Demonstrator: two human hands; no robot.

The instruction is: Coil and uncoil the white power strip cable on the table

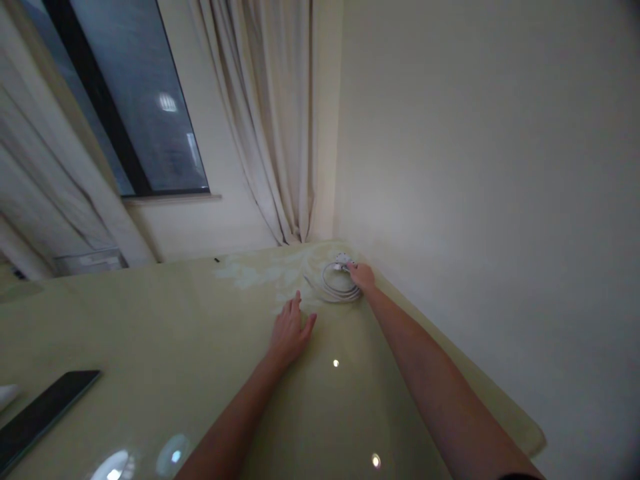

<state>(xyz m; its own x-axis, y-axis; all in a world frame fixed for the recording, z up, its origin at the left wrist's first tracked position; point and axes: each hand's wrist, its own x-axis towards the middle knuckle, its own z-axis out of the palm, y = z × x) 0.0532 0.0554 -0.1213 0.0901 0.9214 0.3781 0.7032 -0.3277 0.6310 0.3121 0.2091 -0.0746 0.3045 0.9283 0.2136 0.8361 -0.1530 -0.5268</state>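
A coiled white cable (336,285) with a small white plug lies near the far corner of a glossy pale yellow table (165,333). My right hand (361,275) reaches out to it, fingers closed on the plug end of the coil. My left hand (291,328) lies flat on the tabletop a short way in front of the coil, fingers stretched out, holding nothing.
A dark flat slab (43,410), like a phone or tablet, lies at the table's near left edge. A cream wall runs along the right. Curtains (270,120) and a dark window (135,100) stand behind the table's far edge.
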